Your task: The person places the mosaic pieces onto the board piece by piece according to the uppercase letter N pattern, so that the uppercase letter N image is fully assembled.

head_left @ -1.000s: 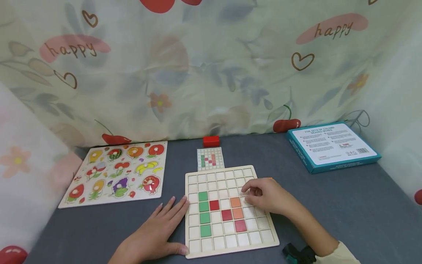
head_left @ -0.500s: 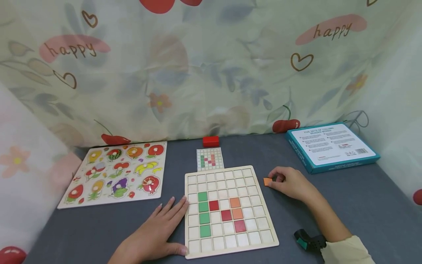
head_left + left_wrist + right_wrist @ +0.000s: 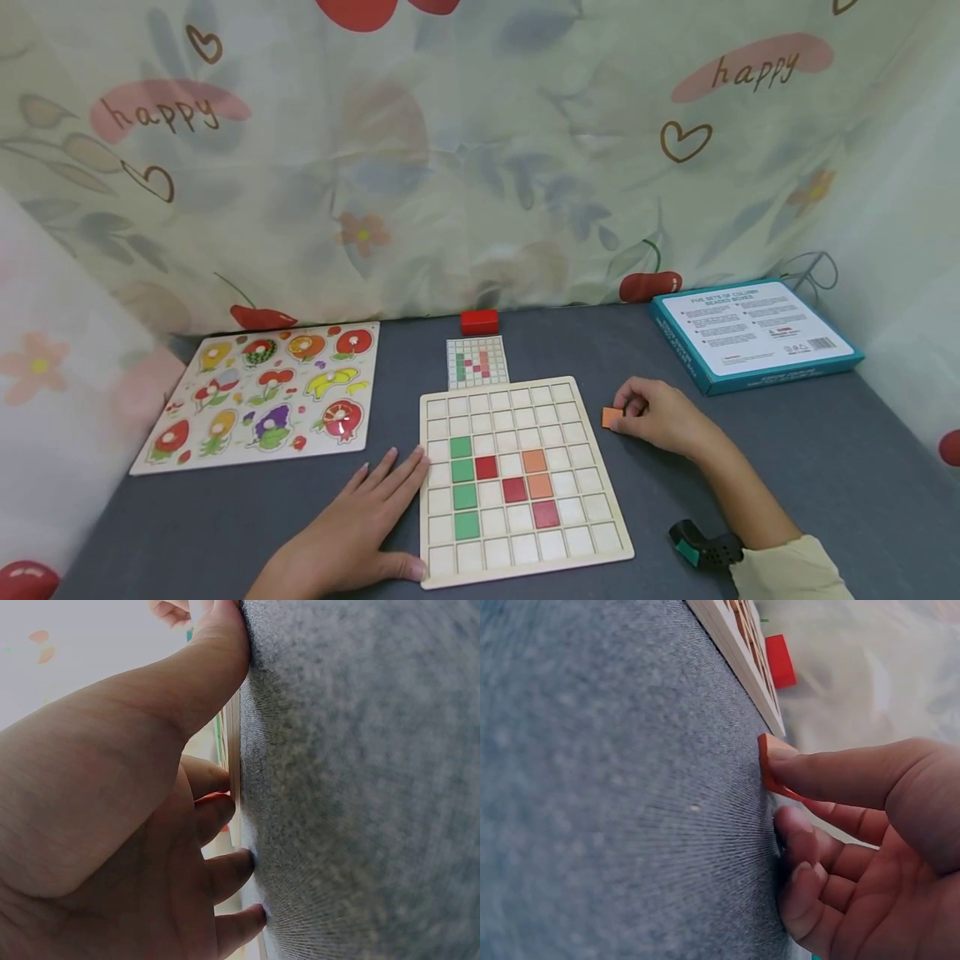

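A wooden grid board [image 3: 525, 560] lies in the middle of the table, with green, red and orange square tiles in some of its cells. My left hand [image 3: 352, 525] rests flat at the board's left edge, fingers spread, thumb near the front corner; the left wrist view has the fingertips against that edge. Beyond the board's right edge, my right hand [image 3: 663, 417] pinches an orange tile [image 3: 611, 417] between thumb and index finger. Up close in the right wrist view, the thumb lies over the tile [image 3: 767, 761], low over the cloth, with the other fingers curled.
Behind the board lies a small pattern card [image 3: 478, 350], with a red block [image 3: 479, 322] at its far edge. A fruit puzzle board [image 3: 300, 437] is on the left, a teal box [image 3: 765, 329] at the back right. A black wrist strap device [image 3: 701, 546] sits by the right forearm.
My right hand has moved from over the board out to the right and taken hold of the orange tile, which has shifted slightly. The left hand has stayed in place.
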Available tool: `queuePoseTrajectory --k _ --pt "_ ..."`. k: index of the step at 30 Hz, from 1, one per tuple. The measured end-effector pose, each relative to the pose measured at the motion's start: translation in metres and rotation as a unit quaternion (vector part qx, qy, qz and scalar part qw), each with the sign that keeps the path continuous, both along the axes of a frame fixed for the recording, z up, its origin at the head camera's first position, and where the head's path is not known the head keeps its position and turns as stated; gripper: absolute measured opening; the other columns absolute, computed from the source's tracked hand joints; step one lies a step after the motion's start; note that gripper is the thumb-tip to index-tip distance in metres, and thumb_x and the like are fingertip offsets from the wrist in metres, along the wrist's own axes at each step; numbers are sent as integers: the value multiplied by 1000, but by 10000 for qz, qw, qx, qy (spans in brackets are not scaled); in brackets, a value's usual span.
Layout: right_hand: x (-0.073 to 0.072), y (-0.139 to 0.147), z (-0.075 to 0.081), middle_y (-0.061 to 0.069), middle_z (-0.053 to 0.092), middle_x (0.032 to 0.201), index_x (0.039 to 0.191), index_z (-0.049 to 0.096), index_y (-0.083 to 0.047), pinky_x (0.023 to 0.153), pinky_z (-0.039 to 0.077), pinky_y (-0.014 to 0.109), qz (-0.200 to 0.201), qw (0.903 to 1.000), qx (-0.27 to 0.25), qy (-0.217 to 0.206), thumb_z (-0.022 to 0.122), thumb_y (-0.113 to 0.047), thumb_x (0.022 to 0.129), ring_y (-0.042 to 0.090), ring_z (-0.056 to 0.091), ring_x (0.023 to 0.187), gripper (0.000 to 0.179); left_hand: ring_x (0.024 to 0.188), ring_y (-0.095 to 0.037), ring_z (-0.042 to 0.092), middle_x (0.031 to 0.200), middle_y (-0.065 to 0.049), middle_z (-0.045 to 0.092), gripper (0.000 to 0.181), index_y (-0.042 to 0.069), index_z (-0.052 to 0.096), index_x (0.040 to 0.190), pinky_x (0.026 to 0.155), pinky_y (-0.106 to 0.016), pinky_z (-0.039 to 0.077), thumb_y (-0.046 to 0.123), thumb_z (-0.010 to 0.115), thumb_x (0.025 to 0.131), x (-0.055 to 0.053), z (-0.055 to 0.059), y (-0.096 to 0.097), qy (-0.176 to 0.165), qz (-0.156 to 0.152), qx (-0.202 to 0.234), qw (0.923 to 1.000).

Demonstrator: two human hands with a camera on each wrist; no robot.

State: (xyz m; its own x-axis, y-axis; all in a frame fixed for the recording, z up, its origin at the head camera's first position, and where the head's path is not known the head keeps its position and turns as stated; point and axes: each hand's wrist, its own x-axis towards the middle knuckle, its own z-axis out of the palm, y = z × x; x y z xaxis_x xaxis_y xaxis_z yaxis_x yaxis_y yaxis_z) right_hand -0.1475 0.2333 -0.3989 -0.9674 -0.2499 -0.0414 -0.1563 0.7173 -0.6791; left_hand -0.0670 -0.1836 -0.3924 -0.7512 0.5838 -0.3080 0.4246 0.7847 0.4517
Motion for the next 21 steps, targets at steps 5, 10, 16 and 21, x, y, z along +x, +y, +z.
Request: queuePoseTrajectory --k 5,10,16,21 --pt "1 -1 3 1 57 72 86 65 -7 56 43 29 107 9997 -134 -187 77 -9 87 18 52 64 12 151 -37 8 167 -1 14 114 16 18 162 111 -69 14 79 60 76 -1 -2 -1 -1 33 -51 10000" --pt "3 -2 6 1 59 71 88 66 -5 52 48 30 265 9980 -358 -442 75 -8 90 18 54 59 9 151 -37 8 167 -1 14 114 17 18 162 111 -69 14 80 59 77 -1 -3 0 24 2 -33 10000" --pt "3 -5 9 2 60 71 88 67 -5 55 51 31 426 9967 -432 -536 74 -8 91 19 56 62 8 151 -36 7 167 0 13 114 17 17 162 111 -69 14 80 59 76 0 -4 -1 18 21 -49 10000" --pt "2 -10 15 2 60 73 88 67 -5 57 52 32 406 9972 -394 -488 73 -8 91 19 57 65 7 151 -36 7 167 -1 13 114 17 17 162 111 -70 15 80 59 76 0 -4 -1 66 -5 -30 10000"
